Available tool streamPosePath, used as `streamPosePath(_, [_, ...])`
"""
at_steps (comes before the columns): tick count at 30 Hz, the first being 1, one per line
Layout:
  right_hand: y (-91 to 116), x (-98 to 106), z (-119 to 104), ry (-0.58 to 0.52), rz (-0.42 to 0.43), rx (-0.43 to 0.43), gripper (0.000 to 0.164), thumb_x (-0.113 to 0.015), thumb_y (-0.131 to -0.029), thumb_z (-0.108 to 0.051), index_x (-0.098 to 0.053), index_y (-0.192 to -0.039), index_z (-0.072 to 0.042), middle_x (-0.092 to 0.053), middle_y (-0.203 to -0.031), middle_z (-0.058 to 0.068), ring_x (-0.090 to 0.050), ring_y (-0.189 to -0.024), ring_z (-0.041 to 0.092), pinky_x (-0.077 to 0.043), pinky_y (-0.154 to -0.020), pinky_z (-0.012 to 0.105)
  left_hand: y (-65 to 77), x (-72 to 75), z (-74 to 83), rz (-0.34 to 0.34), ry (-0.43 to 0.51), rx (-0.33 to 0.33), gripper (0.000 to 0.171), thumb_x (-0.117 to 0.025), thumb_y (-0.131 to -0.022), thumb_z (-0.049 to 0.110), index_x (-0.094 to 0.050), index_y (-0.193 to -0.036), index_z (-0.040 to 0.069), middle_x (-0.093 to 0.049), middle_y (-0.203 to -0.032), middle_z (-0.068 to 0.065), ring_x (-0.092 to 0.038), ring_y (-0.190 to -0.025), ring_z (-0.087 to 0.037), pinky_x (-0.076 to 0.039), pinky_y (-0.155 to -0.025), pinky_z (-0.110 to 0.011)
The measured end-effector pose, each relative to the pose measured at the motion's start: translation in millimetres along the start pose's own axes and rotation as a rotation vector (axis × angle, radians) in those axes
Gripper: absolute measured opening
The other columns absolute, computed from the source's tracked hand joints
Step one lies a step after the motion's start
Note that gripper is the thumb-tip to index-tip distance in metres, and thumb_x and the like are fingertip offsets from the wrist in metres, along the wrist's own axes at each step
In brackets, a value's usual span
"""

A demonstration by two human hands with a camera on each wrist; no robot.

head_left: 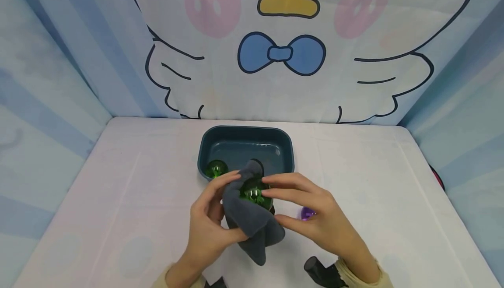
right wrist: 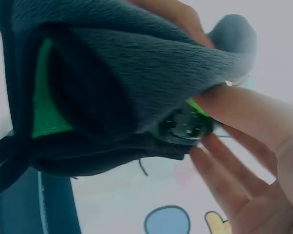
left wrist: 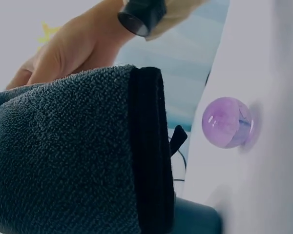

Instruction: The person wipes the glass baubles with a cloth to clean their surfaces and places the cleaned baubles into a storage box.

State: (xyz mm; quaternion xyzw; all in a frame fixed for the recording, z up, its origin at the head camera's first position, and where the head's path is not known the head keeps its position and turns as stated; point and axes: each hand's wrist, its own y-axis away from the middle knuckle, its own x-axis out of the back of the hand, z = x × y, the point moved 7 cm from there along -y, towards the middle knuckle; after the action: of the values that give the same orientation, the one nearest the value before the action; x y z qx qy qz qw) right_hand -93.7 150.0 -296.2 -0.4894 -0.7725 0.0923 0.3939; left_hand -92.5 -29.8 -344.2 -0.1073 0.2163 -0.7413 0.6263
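Note:
A dark grey cloth [head_left: 248,218] is bunched around a shiny, transparent green ball [head_left: 253,191] above the table. My left hand [head_left: 206,231] grips the cloth from the left, thumb below and fingers above. On the other side my right hand [head_left: 319,209] holds the ball, its fingertips on the ball's right side. In the right wrist view, folds of cloth cover much of the green ball [right wrist: 185,124]. The cloth [left wrist: 68,151] fills much of the left wrist view and hides my left fingers there.
Behind the hands stands a dark blue tray [head_left: 244,145] with another green ball [head_left: 216,168] in its near left corner. A purple ball [left wrist: 227,122] lies on the white table [head_left: 118,200], partly behind my right hand in the head view. Patterned curtains [head_left: 47,104] surround the table.

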Motion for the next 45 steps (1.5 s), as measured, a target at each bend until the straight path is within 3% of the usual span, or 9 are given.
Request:
streamPosePath(5, [-3, -7, -3, -0.026, -0.029, 0.138, 0.04, -0.072, -0.091, -0.008, -0.065, -0.129, -0.007, -0.056, -0.139, 0.013, -0.052, -0.131, 0.024, -0.049, -0.104, 0.024, -0.2, -1.3, -1.5, -0.021, 0.05, 0.031, 0.077, -0.078, -0.068, -0.019, -0.05, -0.138, -0.002, -0.051, -0.136, -0.022, -0.059, -0.121, -0.024, -0.057, -0.093, -0.035])
streamPosePath(9, [-3, -10, -1, -0.03, -0.045, 0.124, 0.048, -0.074, -0.086, -0.001, -0.063, -0.132, -0.008, -0.055, -0.141, 0.013, -0.052, -0.132, 0.025, -0.052, -0.099, 0.023, -0.7, -2.4, -0.3, -0.03, 0.049, 0.037, 0.076, -0.079, -0.069, -0.018, -0.05, -0.137, -0.002, -0.051, -0.137, -0.021, -0.059, -0.121, -0.025, -0.057, -0.093, -0.035])
streamPosePath(13, [-1, -9, 1, -0.034, -0.036, 0.056, 0.061, -0.078, -0.077, 0.009, -0.063, -0.133, -0.007, -0.057, -0.139, 0.013, -0.055, -0.13, 0.023, -0.054, -0.097, 0.024, 0.1, -2.7, 1.7, -0.032, -0.007, 0.014, 0.075, -0.081, -0.069, -0.016, -0.052, -0.136, -0.001, -0.052, -0.138, -0.019, -0.058, -0.123, -0.025, -0.056, -0.095, -0.034])
streamPosePath(21, [5, -4, 12, -0.22, -0.029, -0.233, 0.053, -0.076, -0.084, 0.001, -0.06, -0.135, -0.004, -0.065, -0.128, 0.015, -0.069, -0.103, 0.016, -0.062, -0.079, 0.033, 2.5, -6.9, 7.9, -0.059, -0.098, -0.109, 0.076, -0.087, -0.061, -0.013, -0.058, -0.13, -0.001, -0.055, -0.136, -0.019, -0.056, -0.125, -0.024, -0.059, -0.086, -0.027])
streamPosePath(24, [6, -5, 16, -0.236, -0.027, -0.316, 0.051, -0.075, -0.085, -0.003, -0.061, -0.134, -0.006, -0.065, -0.128, 0.014, -0.07, -0.102, 0.017, -0.062, -0.079, 0.033, 2.4, -6.5, 6.6, -0.05, -0.081, -0.102, 0.076, -0.088, -0.06, -0.014, -0.058, -0.129, -0.002, -0.056, -0.135, -0.019, -0.057, -0.124, -0.024, -0.059, -0.089, -0.029])
streamPosePath(27, [5, -7, 17, -0.192, -0.022, -0.329, 0.051, -0.075, -0.086, -0.006, -0.061, -0.135, -0.009, -0.065, -0.129, 0.01, -0.069, -0.104, 0.016, -0.061, -0.081, 0.032, 1.8, -5.0, 3.6, -0.033, -0.043, -0.067, 0.077, -0.086, -0.061, -0.016, -0.056, -0.13, -0.003, -0.055, -0.135, -0.02, -0.058, -0.123, -0.026, -0.058, -0.092, -0.033])
streamPosePath(34, [2, -6, 11, -0.058, -0.01, -0.217, 0.055, -0.077, -0.084, -0.006, -0.06, -0.136, -0.012, -0.062, -0.133, 0.005, -0.066, -0.112, 0.016, -0.058, -0.091, 0.029, 0.6, 1.4, -2.0, 0.007, 0.026, 0.012, 0.077, -0.08, -0.065, -0.02, -0.052, -0.135, -0.005, -0.054, -0.135, -0.022, -0.061, -0.118, -0.024, -0.058, -0.092, -0.035])
streamPosePath(39, [1, -5, -1, 0.081, -0.022, -0.02, 0.045, -0.076, -0.088, -0.015, -0.064, -0.131, -0.014, -0.056, -0.14, 0.006, -0.054, -0.129, 0.02, -0.047, -0.106, 0.024, -1.6, 2.9, -4.9, 0.013, 0.062, 0.06, 0.077, -0.078, -0.066, -0.02, -0.051, -0.136, -0.006, -0.056, -0.133, -0.02, -0.064, -0.115, -0.022, -0.058, -0.091, -0.035])
streamPosePath(45, [-2, -10, -7, 0.051, -0.034, 0.148, 0.035, -0.061, -0.098, -0.023, -0.065, -0.13, -0.009, -0.057, -0.139, 0.01, -0.052, -0.127, 0.024, -0.047, -0.106, 0.024, -1.2, -0.5, -4.9, -0.01, 0.089, 0.088, 0.075, -0.078, -0.068, -0.018, -0.051, -0.136, -0.005, -0.057, -0.131, -0.02, -0.065, -0.112, -0.022, -0.058, -0.092, -0.035])
